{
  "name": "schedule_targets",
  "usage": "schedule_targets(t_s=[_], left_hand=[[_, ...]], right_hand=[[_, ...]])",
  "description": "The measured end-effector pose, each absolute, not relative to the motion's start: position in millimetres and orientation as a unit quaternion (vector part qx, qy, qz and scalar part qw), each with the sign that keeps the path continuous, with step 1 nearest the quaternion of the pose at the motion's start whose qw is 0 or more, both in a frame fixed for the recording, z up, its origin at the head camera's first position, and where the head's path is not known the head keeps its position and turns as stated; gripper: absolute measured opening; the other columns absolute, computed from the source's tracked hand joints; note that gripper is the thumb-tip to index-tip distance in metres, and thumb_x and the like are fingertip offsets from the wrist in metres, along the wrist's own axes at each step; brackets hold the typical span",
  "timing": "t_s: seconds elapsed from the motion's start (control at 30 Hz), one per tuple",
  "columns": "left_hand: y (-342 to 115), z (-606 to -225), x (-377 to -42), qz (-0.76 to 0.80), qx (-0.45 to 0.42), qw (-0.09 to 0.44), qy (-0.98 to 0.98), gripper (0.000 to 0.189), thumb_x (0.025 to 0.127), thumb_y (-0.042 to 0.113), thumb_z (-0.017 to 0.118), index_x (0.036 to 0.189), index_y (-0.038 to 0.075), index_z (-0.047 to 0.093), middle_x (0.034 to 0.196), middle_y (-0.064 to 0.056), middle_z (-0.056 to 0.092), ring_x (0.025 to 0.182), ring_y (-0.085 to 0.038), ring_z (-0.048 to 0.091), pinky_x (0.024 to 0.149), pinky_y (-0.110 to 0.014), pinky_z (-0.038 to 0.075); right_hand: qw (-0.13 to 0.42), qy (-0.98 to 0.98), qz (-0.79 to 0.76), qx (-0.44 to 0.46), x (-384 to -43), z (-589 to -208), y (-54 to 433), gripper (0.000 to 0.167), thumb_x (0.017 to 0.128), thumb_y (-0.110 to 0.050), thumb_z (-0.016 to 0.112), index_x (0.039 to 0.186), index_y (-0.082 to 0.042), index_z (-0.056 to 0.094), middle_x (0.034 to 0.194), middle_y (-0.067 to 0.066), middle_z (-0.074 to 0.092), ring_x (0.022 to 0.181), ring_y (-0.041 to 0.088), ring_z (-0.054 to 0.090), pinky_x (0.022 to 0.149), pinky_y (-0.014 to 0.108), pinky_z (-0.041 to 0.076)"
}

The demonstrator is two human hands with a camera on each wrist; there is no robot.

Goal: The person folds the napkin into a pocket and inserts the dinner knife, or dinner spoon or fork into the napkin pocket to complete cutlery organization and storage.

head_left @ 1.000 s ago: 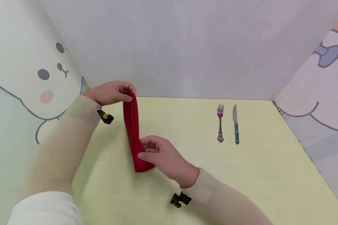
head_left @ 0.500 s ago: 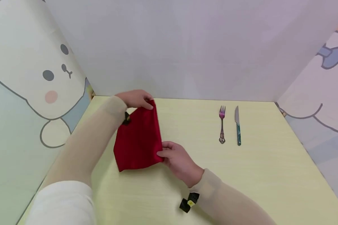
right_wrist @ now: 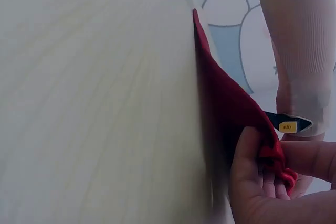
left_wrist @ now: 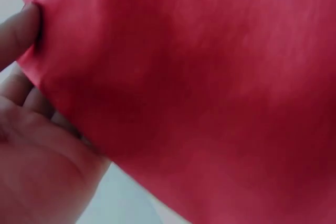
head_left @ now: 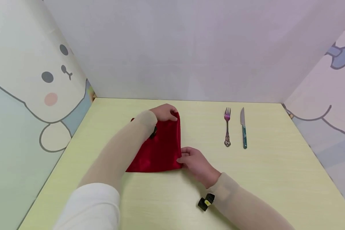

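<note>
A red cloth (head_left: 164, 150) with a slight sheen lies low over the table, its right edge raised between both hands. My left hand (head_left: 164, 112) pinches its far right corner, thumb on top, as the left wrist view also shows with the cloth (left_wrist: 199, 98) filling most of the picture. At the near right corner my right hand (head_left: 199, 166) pinches the cloth between thumb and fingers. In the right wrist view the cloth (right_wrist: 226, 87) slopes from the right hand (right_wrist: 262, 192) down toward the table. The left forearm hides the cloth's left part.
To the right of the cloth lie a purplish fork (head_left: 227, 127) and a knife (head_left: 243, 129) with a teal handle, side by side on the pale yellow table (head_left: 276, 179). A plain wall stands at the back, with cartoon-printed walls on both sides.
Both hands have moved right with the cloth. It has gone from a narrow folded strip held upright to a spread panel lying lower. Fork and knife stay in place.
</note>
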State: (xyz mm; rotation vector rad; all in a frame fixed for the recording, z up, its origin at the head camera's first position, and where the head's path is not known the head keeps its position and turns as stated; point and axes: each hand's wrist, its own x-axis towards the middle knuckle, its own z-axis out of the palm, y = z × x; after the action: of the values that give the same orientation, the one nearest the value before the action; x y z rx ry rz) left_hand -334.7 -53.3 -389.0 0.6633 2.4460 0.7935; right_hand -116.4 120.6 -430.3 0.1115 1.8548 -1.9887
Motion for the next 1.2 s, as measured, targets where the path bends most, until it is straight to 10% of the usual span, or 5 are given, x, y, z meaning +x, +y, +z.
schedule_targets(t_s=[0.63,1.2], left_hand=[[-7,-420,-339,0.273,0.189,0.218,0.918,0.011,0.101,0.018,0.064,0.11,0.014,0.069,0.104,-0.002,0.066,0.091,-0.019,0.061,0.081,-0.031,0.05],[0,-416,-336,0.202,0.217,0.154,0.943,0.018,0.102,0.022,0.062,0.118,0.015,0.07,0.113,-0.001,0.067,0.103,-0.019,0.059,0.095,-0.034,0.048]], right_hand=[[0.246,0.773,-0.584,0.016,-126,-423,151,0.025,0.097,-0.002,0.067,0.12,0.007,0.062,0.09,0.016,0.069,0.075,0.029,0.074,0.08,0.038,0.061],[0.17,0.919,-0.353,-0.032,-124,-411,152,0.055,0.094,-0.012,0.073,0.142,0.002,0.051,0.089,0.002,0.068,0.073,0.016,0.064,0.075,0.036,0.054]])
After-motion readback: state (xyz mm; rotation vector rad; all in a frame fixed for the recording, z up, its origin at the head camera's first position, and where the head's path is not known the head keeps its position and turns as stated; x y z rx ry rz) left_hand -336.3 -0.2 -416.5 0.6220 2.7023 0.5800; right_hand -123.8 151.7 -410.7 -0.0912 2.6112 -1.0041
